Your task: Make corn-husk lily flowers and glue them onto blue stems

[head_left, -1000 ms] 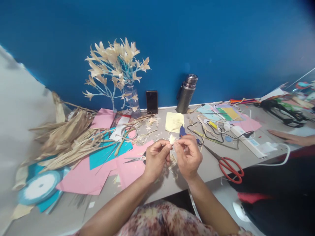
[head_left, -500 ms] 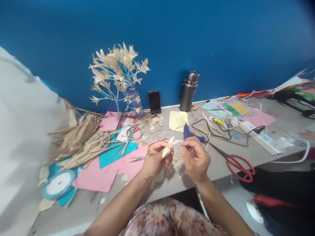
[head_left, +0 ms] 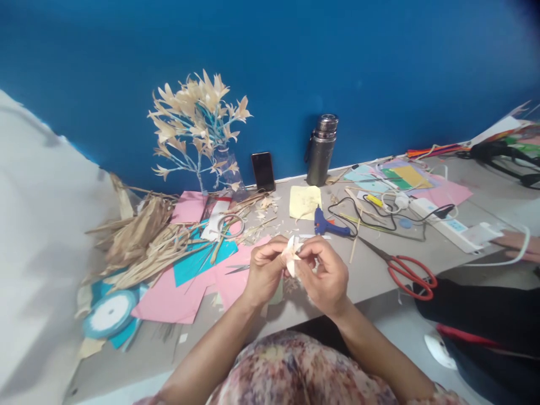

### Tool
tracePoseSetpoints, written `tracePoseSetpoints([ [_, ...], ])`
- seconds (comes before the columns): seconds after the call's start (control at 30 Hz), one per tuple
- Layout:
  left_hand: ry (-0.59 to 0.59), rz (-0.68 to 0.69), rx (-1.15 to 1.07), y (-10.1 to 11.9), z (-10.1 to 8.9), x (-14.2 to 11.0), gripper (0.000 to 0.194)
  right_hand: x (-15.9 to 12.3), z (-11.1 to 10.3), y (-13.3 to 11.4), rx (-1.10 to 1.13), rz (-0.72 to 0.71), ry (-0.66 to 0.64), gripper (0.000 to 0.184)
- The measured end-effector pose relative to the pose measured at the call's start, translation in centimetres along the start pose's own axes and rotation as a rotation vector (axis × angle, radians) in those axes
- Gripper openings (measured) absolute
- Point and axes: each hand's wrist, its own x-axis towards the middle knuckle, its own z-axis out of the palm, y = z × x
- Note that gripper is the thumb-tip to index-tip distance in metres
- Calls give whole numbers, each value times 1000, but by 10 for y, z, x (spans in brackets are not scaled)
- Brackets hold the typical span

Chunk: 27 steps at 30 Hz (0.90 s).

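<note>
My left hand point(head_left: 264, 270) and my right hand point(head_left: 324, 273) meet above the near edge of the grey table point(head_left: 371, 275), both pinching a small cream husk flower point(head_left: 291, 254) between the fingertips. Its pale petals stick out between my thumbs. Small scissors point(head_left: 236, 269) lie on pink paper point(head_left: 177, 295) just left of my left hand. A blue glue gun point(head_left: 327, 225) lies just beyond my hands.
Dried husk strips point(head_left: 139, 242) pile at the left by a ribbon spool point(head_left: 110, 312). A husk-flower branch in a vase point(head_left: 198, 121), a phone point(head_left: 262, 171) and a steel flask point(head_left: 321, 149) stand by the blue wall. Red scissors point(head_left: 407, 273), cables and a power strip point(head_left: 451, 228) lie right, near another person's hand point(head_left: 517, 243).
The flower has turned between my fingers and my hands have closed in around it again. The other person's hand has come back into view at the right edge.
</note>
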Motion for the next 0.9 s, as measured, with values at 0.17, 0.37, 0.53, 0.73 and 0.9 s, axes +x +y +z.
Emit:
tracePoseSetpoints([
  [0.17, 9, 64, 32, 1, 1, -4, 4, -5, 4, 0, 4, 1, 33, 15],
  [0.37, 65, 49, 38, -2, 3, -7, 5, -3, 5, -3, -18, -4, 26, 15],
  [0.53, 84, 49, 45, -1, 4, -7, 6, -1, 3, -5, -4, 16, 7, 16],
  [0.73, 90, 97, 158, 7, 6, -7, 17, -1, 3, -6, 99, 126, -4, 15],
  [0.9, 77, 126, 201, 9, 5, -8, 22, -2, 2, -7, 207, 262, -12, 16],
])
